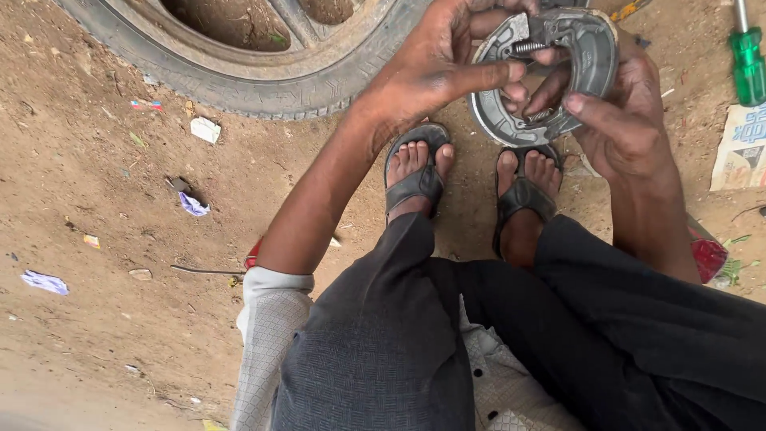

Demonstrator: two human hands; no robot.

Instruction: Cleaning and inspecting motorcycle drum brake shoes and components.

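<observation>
- The person squats on bare dirt, and both hands meet at the top of the view around a grey metal brake shoe assembly point(550, 76), a ring of two curved shoes joined by small coil springs.
- The left hand point(435, 68) grips the ring's left edge, thumb stretched across toward its middle and fingers curled over the upper rim.
- The right hand point(618, 116) clasps the ring from the right and below, thumb pressed on the lower rim, fingers reaching into the open centre near a spring.
- The assembly is held in the air above the sandalled feet point(471, 179), tilted toward the camera; its top edge runs close to the frame's upper border.
- A tyre point(239, 80) on a dusty wheel curves along the upper left, its tread just beside the left wrist, so little room lies on that side.
- A green-handled screwdriver point(748, 64) lies on the ground at the far right edge, well apart from the hands, above a printed paper scrap point(742, 148).
- Open ground spreads to the left and lower left, broken only by scattered paper bits point(194, 205) and pebbles.
- The dark trousers point(479, 343) fill the lower middle, closing off the space beneath the forearms.
</observation>
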